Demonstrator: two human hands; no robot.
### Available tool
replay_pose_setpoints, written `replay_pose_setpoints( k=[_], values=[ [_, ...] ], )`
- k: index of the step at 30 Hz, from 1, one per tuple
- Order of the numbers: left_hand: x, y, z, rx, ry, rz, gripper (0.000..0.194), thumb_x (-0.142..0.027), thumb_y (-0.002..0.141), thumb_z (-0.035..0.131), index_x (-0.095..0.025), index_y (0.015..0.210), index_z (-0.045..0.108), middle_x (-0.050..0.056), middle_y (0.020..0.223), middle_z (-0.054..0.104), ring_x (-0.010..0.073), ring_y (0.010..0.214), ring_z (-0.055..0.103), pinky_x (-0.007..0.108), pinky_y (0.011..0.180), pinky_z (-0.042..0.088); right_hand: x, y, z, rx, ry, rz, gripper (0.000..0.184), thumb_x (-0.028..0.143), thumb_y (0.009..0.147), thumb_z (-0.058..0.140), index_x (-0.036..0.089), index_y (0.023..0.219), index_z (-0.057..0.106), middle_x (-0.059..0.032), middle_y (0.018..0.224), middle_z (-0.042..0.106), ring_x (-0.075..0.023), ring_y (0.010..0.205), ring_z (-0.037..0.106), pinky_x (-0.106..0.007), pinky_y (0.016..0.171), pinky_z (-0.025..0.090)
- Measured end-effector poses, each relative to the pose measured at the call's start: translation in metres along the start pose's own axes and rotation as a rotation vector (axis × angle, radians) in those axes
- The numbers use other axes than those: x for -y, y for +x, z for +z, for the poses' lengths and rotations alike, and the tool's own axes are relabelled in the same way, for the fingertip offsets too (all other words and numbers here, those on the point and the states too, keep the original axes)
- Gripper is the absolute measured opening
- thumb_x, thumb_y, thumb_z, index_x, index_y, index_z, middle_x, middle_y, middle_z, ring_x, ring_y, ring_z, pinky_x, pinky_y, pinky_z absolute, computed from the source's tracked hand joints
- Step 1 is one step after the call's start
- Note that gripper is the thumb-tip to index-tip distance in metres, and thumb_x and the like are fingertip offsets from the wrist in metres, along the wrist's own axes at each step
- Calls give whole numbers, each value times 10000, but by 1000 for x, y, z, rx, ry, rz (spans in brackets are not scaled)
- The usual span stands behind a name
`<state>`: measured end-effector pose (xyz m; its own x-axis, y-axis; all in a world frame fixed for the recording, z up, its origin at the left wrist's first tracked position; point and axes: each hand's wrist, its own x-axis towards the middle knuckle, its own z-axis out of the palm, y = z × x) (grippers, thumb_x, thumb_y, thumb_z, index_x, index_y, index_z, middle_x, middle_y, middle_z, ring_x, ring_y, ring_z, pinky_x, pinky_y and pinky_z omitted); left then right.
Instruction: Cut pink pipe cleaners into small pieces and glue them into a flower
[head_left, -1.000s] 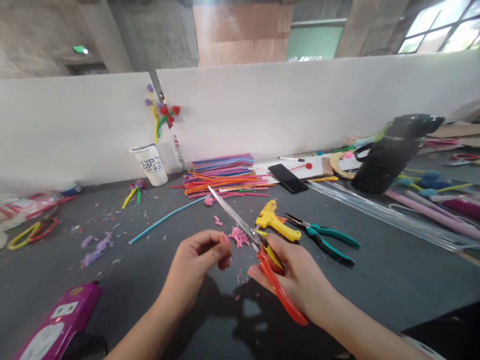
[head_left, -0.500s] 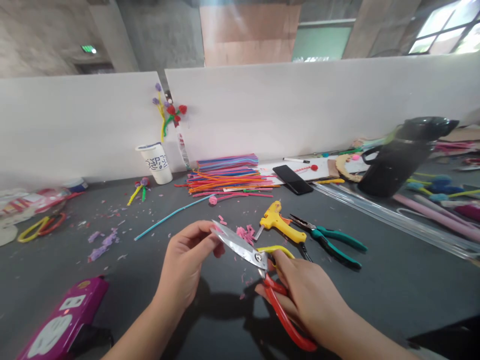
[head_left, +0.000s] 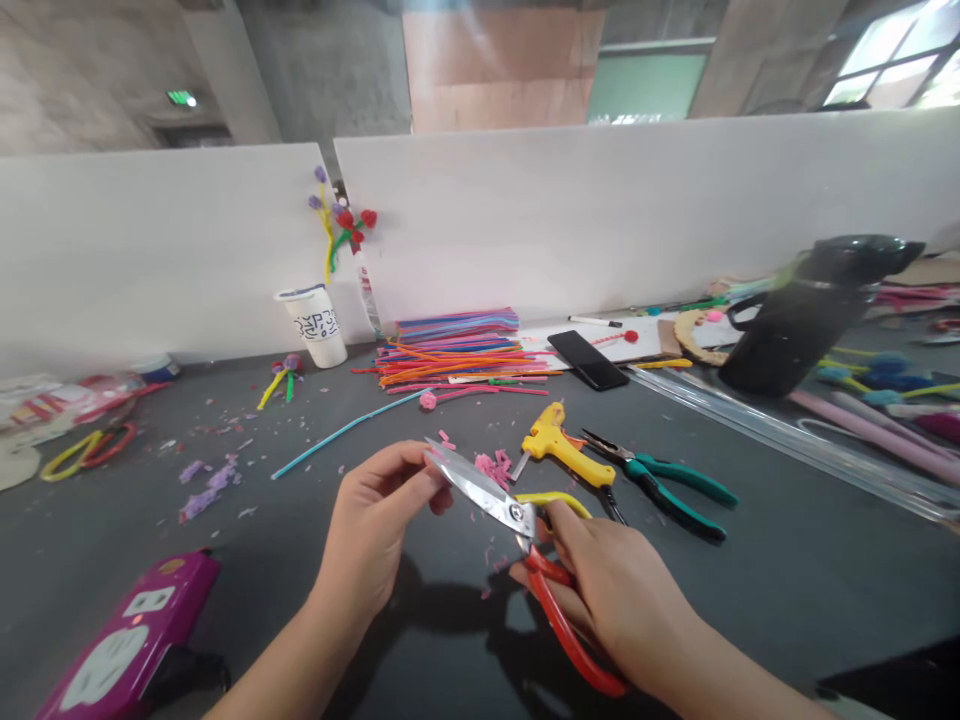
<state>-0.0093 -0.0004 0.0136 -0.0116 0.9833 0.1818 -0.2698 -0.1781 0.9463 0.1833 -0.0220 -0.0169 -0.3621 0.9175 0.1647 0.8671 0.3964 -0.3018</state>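
My right hand grips a pair of scissors with red and yellow handles, the steel blades pointing left and up. The blade tips meet the fingertips of my left hand, which is pinched shut on a small pink piece I can barely see. A heap of pink trimmings lies on the dark grey table just beyond the blades. More pink bits are scattered under my hands.
A yellow glue gun and teal-handled pliers lie right of the trimmings. Behind are a stack of coloured pipe cleaners, a black phone, a paper cup and a black jug. A magenta power strip sits front left.
The scissors swung down and left, from pointing away over the table to meeting my left fingertips, and the blades have closed together. The view shifted slightly.
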Motion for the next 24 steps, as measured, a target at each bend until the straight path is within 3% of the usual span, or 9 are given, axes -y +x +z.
replay_pose_setpoints(
  k=[17, 24],
  values=[
    [-1, 1, -3, -8, 57, 9, 48, -144, 704, 626, -176, 688, 658, -29, 616, 590, 82, 552, 507, 197, 558, 403, 2, 0, 0, -33, -76, -22, 370, 570, 812, 404, 211, 732, 441, -10, 545, 593, -201, 481, 584, -251, 449, 274],
    [-2, 3, -5, 1, 238, 70, 85, -133, 732, 586, -176, 679, 635, -34, 610, 561, 84, 569, 496, 193, 567, 396, 1, 0, -2, 18, -137, 8, 364, 560, 814, 397, 213, 708, 432, -20, 538, 590, -213, 485, 579, -254, 443, 255]
  ],
)
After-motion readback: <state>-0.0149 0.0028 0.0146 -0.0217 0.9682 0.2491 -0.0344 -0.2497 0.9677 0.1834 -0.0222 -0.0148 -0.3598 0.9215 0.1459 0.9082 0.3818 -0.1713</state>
